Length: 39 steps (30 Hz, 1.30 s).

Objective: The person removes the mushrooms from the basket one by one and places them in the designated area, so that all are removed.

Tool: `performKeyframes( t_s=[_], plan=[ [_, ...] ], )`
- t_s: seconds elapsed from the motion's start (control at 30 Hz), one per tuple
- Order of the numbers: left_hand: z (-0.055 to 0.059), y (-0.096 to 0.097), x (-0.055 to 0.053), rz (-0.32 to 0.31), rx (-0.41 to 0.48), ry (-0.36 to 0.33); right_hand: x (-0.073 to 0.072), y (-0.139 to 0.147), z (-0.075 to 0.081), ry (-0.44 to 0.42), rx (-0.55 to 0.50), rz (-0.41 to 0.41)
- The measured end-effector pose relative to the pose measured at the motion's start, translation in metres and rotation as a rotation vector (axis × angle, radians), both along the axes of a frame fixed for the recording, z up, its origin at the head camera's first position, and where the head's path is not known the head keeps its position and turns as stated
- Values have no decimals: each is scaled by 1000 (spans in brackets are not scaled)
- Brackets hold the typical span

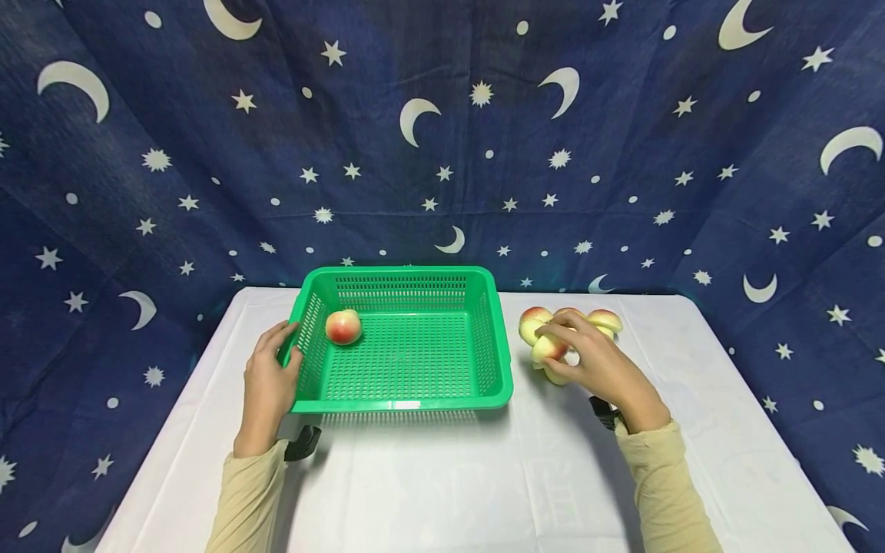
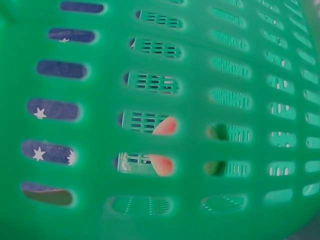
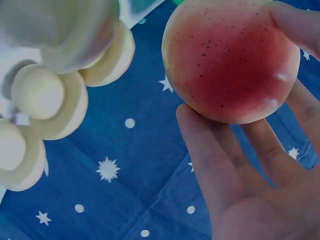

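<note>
My left hand (image 1: 268, 376) grips the left rim of a green plastic basket (image 1: 401, 405). One red-and-cream mushroom (image 1: 343, 327) lies inside, near that left wall; through the slots in the left wrist view, part of its red surface (image 2: 164, 165) shows. On the right, my right hand (image 1: 598, 361) pinches another mushroom (image 3: 230, 60) between thumb and fingers, its red, dark-speckled cap facing the wrist camera. Several more mushrooms, one of them red-topped (image 1: 535, 322) and another at the far right (image 1: 605, 319), lie grouped under and behind this hand, partly hidden by it.
A white cloth (image 1: 429, 484) covers the table under the basket and the mushrooms. Behind it hangs a dark blue curtain (image 1: 373, 215) with moons and stars. Pale undersides and round stems of the grouped mushrooms (image 3: 37, 90) show in the right wrist view.
</note>
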<state>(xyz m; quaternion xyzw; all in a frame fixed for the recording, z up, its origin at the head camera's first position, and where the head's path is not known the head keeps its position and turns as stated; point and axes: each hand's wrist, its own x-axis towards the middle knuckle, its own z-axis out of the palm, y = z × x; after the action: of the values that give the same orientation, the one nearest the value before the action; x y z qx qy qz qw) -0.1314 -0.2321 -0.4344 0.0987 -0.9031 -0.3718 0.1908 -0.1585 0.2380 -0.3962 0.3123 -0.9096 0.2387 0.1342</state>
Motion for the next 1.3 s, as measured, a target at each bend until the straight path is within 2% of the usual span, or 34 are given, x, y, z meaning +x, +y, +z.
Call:
performKeyframes(
  t_s=[0.47,0.67,0.9,1.3],
  plan=[
    [0,1,-1,-2,-3,-3,8,23,-12,-63,22,-94],
    [-1,0,0,-2,-2,-5,10,32,-14,-54,9,-99],
    [1,1,0,2,-16,-13,11,43,-21,-4,-1,-107],
    [1,0,0,-3,-8,9,13,53,-27,-9,-13,-143]
  ],
)
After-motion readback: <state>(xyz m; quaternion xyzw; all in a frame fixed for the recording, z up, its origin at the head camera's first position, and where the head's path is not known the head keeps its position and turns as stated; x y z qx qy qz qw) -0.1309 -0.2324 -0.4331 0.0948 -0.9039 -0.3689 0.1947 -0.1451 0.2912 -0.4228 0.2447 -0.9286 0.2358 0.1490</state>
